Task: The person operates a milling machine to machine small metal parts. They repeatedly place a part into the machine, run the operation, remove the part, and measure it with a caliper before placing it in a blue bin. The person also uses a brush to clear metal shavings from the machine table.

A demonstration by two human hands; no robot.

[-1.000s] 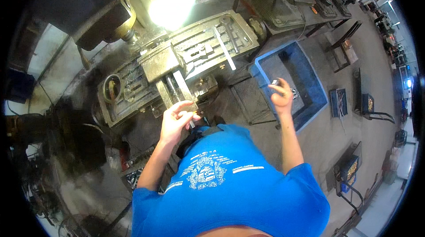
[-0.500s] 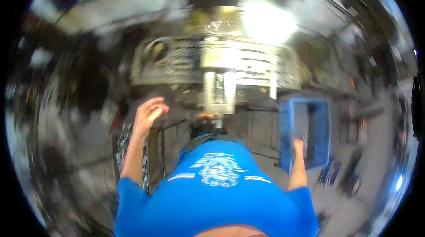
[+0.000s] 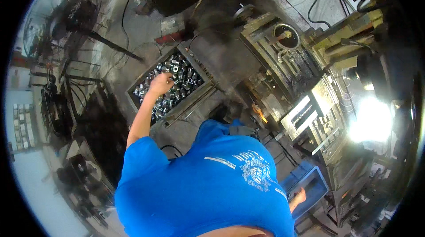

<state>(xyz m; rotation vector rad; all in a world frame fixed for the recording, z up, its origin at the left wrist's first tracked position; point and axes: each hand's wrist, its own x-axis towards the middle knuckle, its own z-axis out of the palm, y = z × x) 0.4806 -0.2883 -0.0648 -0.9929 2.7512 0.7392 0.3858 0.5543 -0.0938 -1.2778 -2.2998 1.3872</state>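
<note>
Cylindrical metal parts [image 3: 179,77], many, some with open bores, lay heaped in an open bin to the person's left. Listed by size:

Milling machine, one, at upper right; its slotted surface [image 3: 305,62] ran obliquely and was soiled.

Pedestal fan [image 3: 62,24], one, caged, at upper left, its pole slanting.

Bin [image 3: 188,102], one, dark, straight-sided, tilted in view, well filled with the parts.

Crate [image 3: 297,176], one, blue, at lower right, near the machine; its contents could not be made out.

Machine vise [image 3: 324,93], one, pale metal, mounted on the surface.

Round-rimmed vessel [image 3: 297,44], one, on the upper end of the surface.

Left hand [image 3: 161,84], bare, reached down onto the heap; its fingers were curled narrow among the parts, and whether they gripped one could not be told.

Right hand [image 3: 299,196], bare, was over the crate, its forearm mostly behind the blue shirt [image 3: 199,188]; its fingers looked drawn together, their hold, if any, impossible to tell.

Orange item [image 3: 260,114], one, slender, beside the machine's near side; kind unclear.
</note>
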